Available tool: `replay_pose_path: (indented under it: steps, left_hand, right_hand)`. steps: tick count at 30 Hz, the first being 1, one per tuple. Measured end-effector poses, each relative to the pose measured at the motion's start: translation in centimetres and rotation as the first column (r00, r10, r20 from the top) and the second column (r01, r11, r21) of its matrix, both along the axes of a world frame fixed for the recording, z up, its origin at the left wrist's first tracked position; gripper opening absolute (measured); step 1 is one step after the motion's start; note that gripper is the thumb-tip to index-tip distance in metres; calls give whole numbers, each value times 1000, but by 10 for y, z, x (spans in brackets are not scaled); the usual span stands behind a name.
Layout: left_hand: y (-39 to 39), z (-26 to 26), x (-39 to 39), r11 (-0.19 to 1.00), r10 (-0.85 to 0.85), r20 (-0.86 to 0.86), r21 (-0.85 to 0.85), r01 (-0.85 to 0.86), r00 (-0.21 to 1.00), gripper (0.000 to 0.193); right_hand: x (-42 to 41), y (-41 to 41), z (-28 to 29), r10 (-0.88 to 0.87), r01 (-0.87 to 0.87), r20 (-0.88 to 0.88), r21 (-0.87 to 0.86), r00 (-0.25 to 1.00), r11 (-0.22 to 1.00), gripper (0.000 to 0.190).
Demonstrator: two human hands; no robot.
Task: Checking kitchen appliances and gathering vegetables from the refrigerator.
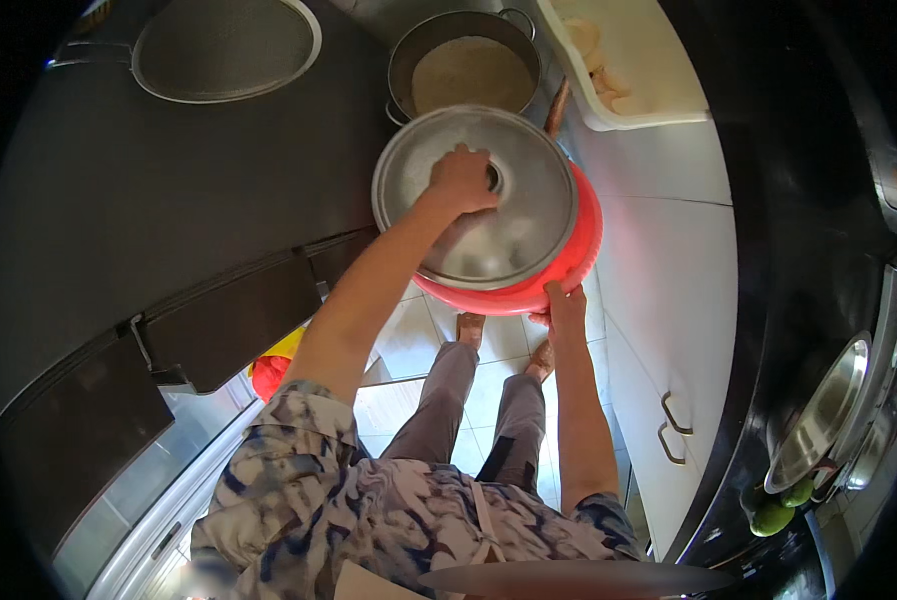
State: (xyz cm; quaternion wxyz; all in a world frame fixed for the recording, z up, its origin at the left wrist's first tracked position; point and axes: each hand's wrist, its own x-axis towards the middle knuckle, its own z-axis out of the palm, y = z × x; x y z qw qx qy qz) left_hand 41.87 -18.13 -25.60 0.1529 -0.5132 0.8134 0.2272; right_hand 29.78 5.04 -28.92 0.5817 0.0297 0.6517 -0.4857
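Observation:
My left hand (465, 180) grips the knob at the middle of a round metal lid (523, 232). The lid lies over a red plastic basin (591, 217), set off to the left so that a red crescent shows at the right and lower side. On the basin's near rim is my right hand (566, 307), thumb on top and fingers beneath. What the basin holds is hidden. Just beyond the lid stands a metal pot (401, 79) with two loop handles, partly overlapped by the lid. A pale brown, grainy or powdery mass (475, 75) fills its bottom.
A large round sieve (227, 49) rests on the dark counter (156, 180) at left. Far right holds a cream plastic tub (647, 120) with pale pieces inside. White cabinets (666, 300) flank me; metal bowls (823, 412) and green fruits (771, 517) sit on the black counter (786, 247).

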Motion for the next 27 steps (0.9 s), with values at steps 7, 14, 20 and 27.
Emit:
replay_pose_path:
  steps: [7,14,20,27]
  left_hand:
    - [-99,-9,14,940,178,-232,-246,-235,956,75]
    - [-198,-96,4,886,306,-292,-262,-383,906,67]
    - [-219,-144,-8,847,258,-323,-377,-374,911,64]
    - [-226,-159,-20,852,278,-245,-383,-356,929,62]
  right_hand:
    - [3,35,12,-49,48,-17,-51,999,998,55]
    - [8,84,1,-30,30,21,-10,999,999,58]
    - [5,118,6,-125,125,10,-18,992,992,60]
    - [9,146,18,-263,263,16,-68,965,962,68]
